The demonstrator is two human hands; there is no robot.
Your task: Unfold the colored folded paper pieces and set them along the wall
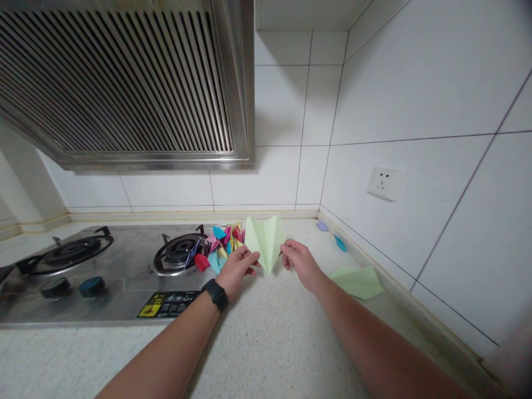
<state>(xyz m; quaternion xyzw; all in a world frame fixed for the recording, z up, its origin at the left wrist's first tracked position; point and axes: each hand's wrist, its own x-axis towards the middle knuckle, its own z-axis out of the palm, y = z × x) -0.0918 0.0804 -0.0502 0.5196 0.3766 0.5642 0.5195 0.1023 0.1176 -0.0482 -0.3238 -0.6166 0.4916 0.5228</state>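
A pale green folded sheet of paper [269, 238], creased down the middle with its point toward me, is held up over the counter. My left hand [239, 267] pinches its left edge between thumb and fingers; a black watch sits on that wrist. On the opposite edge, my right hand [297, 259] grips the paper with thumb and forefinger. Just beyond my left hand lies a heap of colourful folded papers [224, 241] in pink, blue, yellow and red, partly over the stove's edge. Another pale green sheet [359, 281] rests on the counter, partly behind my right forearm.
A steel gas stove [124, 266] with two burners and knobs takes up the left side, under a slatted range hood [124, 83]. Near the right wall lie a blue object [339, 243] and a small purple piece [322, 226]. A socket [387, 182] is on the tiled wall.
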